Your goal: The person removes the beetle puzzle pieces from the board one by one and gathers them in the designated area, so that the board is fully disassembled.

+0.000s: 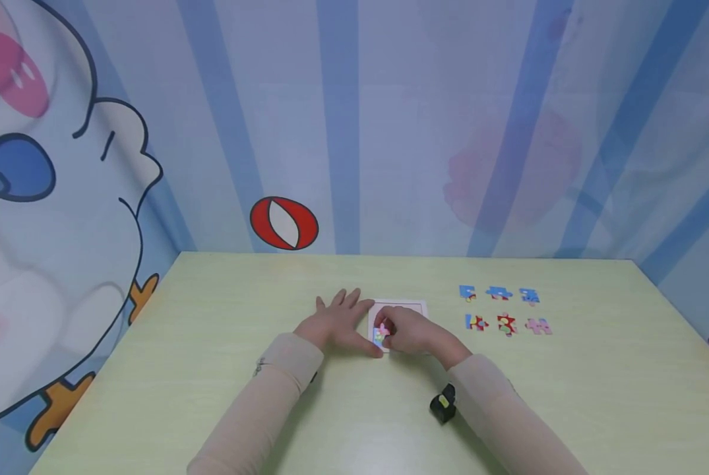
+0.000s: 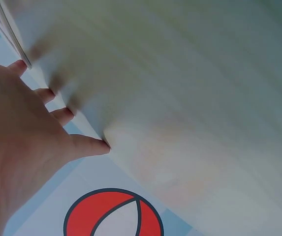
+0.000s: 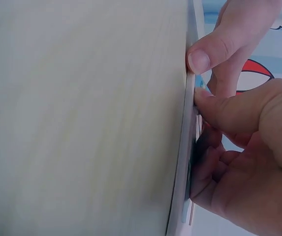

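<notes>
A shallow puzzle board [image 1: 415, 304] with a pale rim lies on the table in front of me. My left hand [image 1: 338, 324] rests at its left side with fingers spread and straight, the thumb along the near left corner. In the right wrist view, the left thumb [image 3: 200, 60] presses on the board's edge [image 3: 179, 182]. My right hand [image 1: 411, 330] is over the board, thumb and curled fingers pinching a pink jigsaw piece [image 1: 382, 330] at the board's left part. Blue and yellow show just below that piece. The right hand hides much of the board.
Several loose jigsaw pieces lie in two rows right of the board, among them a blue piece [image 1: 499, 293], a red piece [image 1: 506, 324] and a pink piece [image 1: 539, 326]. A black device [image 1: 443, 404] sits by the right wrist. A printed wall cloth [image 1: 390, 132] stands behind the table.
</notes>
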`<state>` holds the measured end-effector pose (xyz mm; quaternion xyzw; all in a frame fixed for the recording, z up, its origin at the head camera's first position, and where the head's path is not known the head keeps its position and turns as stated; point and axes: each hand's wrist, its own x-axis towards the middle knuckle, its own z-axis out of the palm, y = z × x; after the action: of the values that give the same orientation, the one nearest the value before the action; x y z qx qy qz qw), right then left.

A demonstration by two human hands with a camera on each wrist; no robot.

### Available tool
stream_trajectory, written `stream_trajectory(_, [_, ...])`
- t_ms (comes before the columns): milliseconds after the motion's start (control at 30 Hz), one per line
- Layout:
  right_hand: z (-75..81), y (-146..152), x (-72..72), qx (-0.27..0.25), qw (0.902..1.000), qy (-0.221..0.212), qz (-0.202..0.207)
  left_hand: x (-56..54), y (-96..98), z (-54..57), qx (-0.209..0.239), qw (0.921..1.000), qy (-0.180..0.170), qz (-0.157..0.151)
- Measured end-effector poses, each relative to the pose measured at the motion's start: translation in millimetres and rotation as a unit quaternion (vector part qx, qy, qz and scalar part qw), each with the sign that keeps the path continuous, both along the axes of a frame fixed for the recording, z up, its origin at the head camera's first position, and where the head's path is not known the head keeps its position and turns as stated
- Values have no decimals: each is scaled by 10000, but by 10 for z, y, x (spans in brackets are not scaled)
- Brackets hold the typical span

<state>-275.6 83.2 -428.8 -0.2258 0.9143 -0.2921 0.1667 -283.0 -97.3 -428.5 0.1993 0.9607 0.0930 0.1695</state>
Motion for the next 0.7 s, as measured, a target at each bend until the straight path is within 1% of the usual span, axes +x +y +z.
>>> stream_trajectory(233, [5,12,8,-104,9999,-3,-17,-1,4,17,-22,10000,13,30])
stream_trajectory(533, [-10,72,4,-640,9979,4,-72,-15,-1,0,-16,10000,-16,15])
stream_trajectory(700, [-17,117,-15,-731,9973,-2,-46,-22,-3,-16,-23,10000,-17,10])
